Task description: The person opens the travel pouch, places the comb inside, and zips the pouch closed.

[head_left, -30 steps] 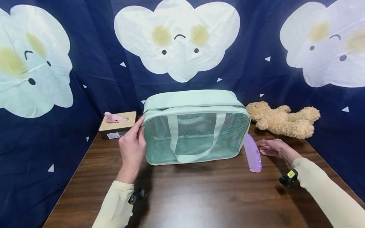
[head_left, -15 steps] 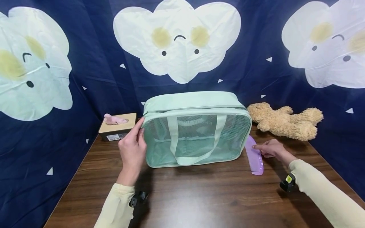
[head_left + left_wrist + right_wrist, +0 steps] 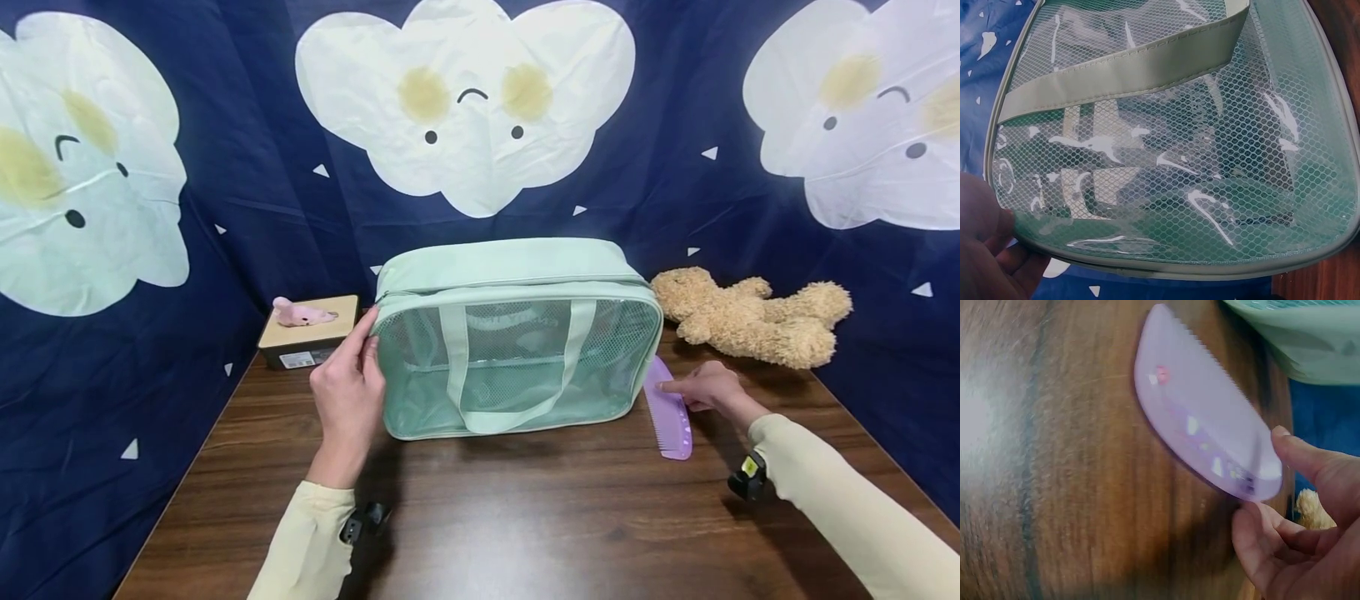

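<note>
A mint green mesh bag [image 3: 517, 358] with two strap handles stands upright on the wooden table [image 3: 525, 517]. My left hand [image 3: 348, 392] holds its left end, thumb up along the corner and fingers curled at the edge. In the left wrist view the bag's mesh face [image 3: 1179, 156] fills the frame and my left hand [image 3: 985, 250] is at the lower left rim. A purple comb [image 3: 670, 417] lies just right of the bag. My right hand [image 3: 701, 387] pinches its far end; the right wrist view shows the thumb over the comb [image 3: 1204, 425] and fingers [image 3: 1260, 544] beside it.
A tan teddy bear [image 3: 750, 317] lies at the back right of the table. At the back left sits a wood-topped tissue box [image 3: 307, 337] with a pink tissue sticking out. A dark blue cloud-print curtain [image 3: 675, 192] encloses the table on three sides.
My right hand has slid left across the table onto the comb's far end and taken it between thumb and fingers. The left hand and the bag have stayed put.
</note>
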A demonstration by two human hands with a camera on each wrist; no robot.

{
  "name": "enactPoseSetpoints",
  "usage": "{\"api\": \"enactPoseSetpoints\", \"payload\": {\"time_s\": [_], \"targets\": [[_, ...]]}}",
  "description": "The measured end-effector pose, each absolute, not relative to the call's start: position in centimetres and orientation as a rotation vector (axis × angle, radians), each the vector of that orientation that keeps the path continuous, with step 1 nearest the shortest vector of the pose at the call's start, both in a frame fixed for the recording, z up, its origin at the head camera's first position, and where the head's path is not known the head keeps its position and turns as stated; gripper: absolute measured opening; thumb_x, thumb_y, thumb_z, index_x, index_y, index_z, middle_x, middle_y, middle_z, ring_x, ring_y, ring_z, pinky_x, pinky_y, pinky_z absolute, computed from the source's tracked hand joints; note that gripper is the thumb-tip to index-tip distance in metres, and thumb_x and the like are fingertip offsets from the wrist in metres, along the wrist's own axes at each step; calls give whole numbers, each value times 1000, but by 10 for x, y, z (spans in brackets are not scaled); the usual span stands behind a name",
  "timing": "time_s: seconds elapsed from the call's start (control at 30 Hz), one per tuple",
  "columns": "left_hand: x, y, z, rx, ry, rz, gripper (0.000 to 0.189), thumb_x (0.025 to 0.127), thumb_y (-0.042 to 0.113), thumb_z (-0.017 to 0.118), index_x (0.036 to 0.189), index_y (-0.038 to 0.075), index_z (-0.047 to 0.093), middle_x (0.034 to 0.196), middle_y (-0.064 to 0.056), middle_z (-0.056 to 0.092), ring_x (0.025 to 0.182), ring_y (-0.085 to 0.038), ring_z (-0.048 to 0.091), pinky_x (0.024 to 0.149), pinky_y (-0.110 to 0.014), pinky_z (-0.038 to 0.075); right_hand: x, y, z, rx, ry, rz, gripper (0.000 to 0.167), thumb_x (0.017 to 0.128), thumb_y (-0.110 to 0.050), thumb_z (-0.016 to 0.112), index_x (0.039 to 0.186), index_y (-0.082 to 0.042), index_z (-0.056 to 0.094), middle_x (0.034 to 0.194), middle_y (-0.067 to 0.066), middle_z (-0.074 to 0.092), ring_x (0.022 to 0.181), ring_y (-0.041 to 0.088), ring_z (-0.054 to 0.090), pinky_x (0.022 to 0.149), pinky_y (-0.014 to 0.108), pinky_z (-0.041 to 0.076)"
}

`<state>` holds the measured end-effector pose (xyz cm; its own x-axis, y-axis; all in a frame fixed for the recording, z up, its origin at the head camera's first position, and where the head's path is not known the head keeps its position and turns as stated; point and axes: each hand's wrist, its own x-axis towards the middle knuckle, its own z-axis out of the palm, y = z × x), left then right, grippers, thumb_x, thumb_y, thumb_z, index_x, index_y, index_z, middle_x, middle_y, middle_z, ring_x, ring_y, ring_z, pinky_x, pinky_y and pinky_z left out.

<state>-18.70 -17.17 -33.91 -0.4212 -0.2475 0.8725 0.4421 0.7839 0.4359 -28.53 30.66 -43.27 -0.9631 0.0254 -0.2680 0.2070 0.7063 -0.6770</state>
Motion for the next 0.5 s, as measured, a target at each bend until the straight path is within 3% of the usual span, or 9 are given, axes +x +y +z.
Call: {"api": "enactPoseSetpoints", "payload": {"time_s": [0.13, 0.23, 0.5], "targets": [[-188, -173, -340, -150, -1878, -758, 33, 92, -6, 69, 123, 4, 75, 107, -20, 77, 80, -41, 73, 67, -54, 52, -290, 302, -433, 123, 2843, -815, 38, 80, -38, 87, 67, -5, 73, 60, 5, 71, 56, 13, 68, 59, 30, 51], [-189, -175, -340, -152, -1897, -751, 33, 93, -6, 68, 124, 3, 74, 108, -21, 76, 82, -41, 74, 67, -53, 52, -293, 301, -433, 133, 2834, -819, 36, 80, -33, 88, 72, -2, 73, 66, 9, 73, 58, 16, 71, 61, 32, 56], [-187, -173, -340, -145, -1884, -761, 33, 92, -7, 68, 123, 3, 75, 105, -21, 77, 75, -40, 72, 65, -53, 50, -295, 302, -433, 151, 2636, -1067, 32, 81, -18, 85, 76, -2, 57, 75, 5, 57, 68, 13, 60, 65, 29, 60]]}}
